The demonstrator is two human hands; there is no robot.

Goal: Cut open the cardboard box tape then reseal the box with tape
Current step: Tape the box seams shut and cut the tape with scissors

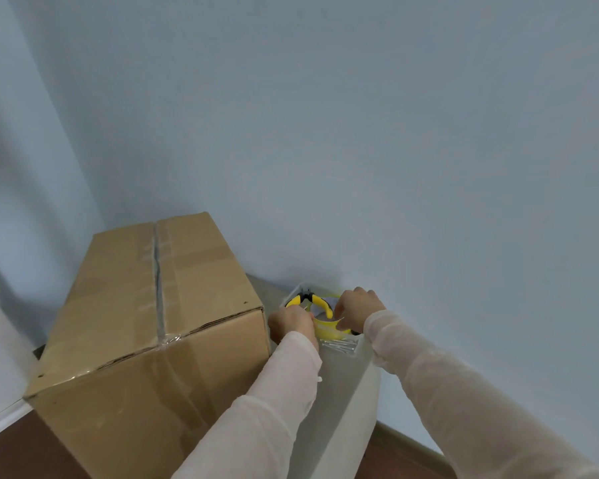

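Now — left hand, right hand on tape

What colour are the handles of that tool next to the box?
Yellow handles, black near the pivot; head view.

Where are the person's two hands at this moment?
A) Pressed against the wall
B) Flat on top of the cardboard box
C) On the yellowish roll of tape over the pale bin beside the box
C: the left hand and the right hand both hold the roll of tape above the pale bin, to the right of the cardboard box, whose top no hand touches.
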